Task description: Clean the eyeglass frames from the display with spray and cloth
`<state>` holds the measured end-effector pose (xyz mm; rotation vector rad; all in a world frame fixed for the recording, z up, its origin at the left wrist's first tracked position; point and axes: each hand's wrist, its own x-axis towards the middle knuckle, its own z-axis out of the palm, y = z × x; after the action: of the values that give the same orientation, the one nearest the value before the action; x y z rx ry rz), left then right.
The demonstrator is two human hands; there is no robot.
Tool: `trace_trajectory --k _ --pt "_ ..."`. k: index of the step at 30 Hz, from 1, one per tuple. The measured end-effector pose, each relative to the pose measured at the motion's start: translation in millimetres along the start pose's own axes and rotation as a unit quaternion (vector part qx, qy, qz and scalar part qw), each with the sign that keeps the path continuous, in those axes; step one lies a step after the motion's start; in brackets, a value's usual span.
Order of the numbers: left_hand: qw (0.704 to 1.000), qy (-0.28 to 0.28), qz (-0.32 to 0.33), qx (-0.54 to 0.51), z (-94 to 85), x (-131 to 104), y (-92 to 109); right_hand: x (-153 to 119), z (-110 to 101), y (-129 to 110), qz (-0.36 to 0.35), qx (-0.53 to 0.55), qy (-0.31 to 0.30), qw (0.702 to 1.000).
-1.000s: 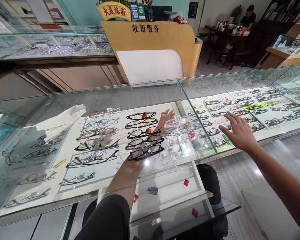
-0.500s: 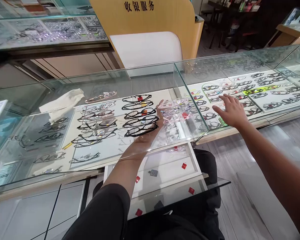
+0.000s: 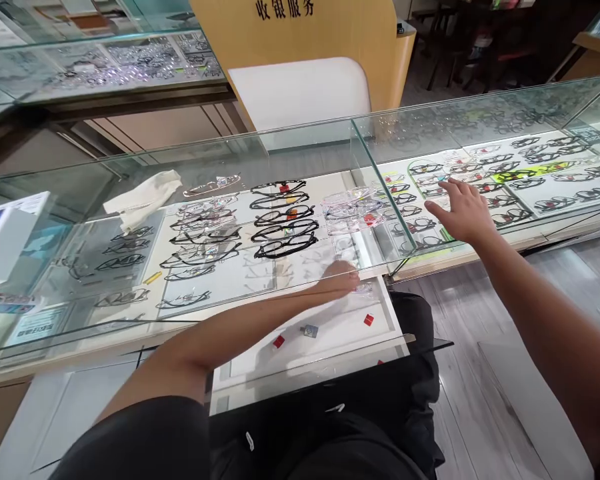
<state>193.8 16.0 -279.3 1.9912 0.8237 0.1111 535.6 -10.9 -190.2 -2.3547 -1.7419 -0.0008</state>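
Note:
My left hand (image 3: 341,276) reaches in under the glass top of the display case (image 3: 230,160), over the front edge of the white pulled-out tray (image 3: 330,350). Its fingertips are at a clear pair of glasses (image 3: 365,289); I cannot tell whether they grip it. Behind it lie a column of black frames (image 3: 285,217) and a stack of pink clear frames (image 3: 353,205). My right hand (image 3: 460,210) rests flat with fingers spread on the glass top of the neighbouring case section (image 3: 530,113).
Red tags (image 3: 279,341) and a grey tag (image 3: 309,330) lie on the tray. A cream cloth (image 3: 143,198) sits on the glass at the left, with a white box (image 3: 5,233) beyond it. A wooden counter (image 3: 330,33) stands behind the case.
My left hand has drawn back from the pink frames to the clear pair at the tray's front. My right hand has stayed on the glass. The view has tilted down.

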Motion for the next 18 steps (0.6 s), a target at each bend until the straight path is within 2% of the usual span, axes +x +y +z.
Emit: trace_trajectory --k 2,4,6,7,8,9,11,12,13,14,15,18 --pt "0.998 -0.065 -0.012 -0.011 8.1 -28 9 1 1 2 -0.004 -0.016 -0.001 1.0" --pt "0.99 -0.138 -0.016 -0.036 2.9 -59 30 2 3 4 -0.009 -0.025 0.002 1.0" --pt "0.968 -0.235 -0.021 -0.084 -16.6 -88 62 3 5 6 -0.012 -0.023 0.01 1.0" --pt "0.962 -0.259 -0.013 -0.087 -30.7 -100 81 3 6 6 -0.013 -0.019 0.015 1.0" --pt "0.965 -0.251 0.004 -0.073 -46.5 -109 100 3 6 6 -0.014 -0.013 0.019 1.0" --pt "0.977 -0.205 0.027 -0.044 -63.1 -114 119 2 7 6 -0.014 -0.006 0.022 1.0" --pt "0.996 -0.014 0.06 0.07 -95.4 -110 147 2 7 6 -0.012 0.007 0.023 1.0" --pt "0.983 0.084 0.076 0.141 -109.7 -102 156 1 6 6 -0.011 0.012 0.022 1.0" --pt "0.963 0.149 0.091 0.204 -122.0 -89 160 1 6 6 -0.01 0.015 0.02 1.0" --pt "0.944 0.185 0.105 0.251 -132.3 -73 160 1 6 6 -0.008 0.017 0.018 1.0" --pt "0.93 0.199 0.117 0.285 -140.4 -55 157 1 6 6 -0.007 0.017 0.018 1.0" --pt "0.911 0.182 0.099 0.356 -155.1 0 139 1 6 7 -0.01 0.015 0.024 1.0"
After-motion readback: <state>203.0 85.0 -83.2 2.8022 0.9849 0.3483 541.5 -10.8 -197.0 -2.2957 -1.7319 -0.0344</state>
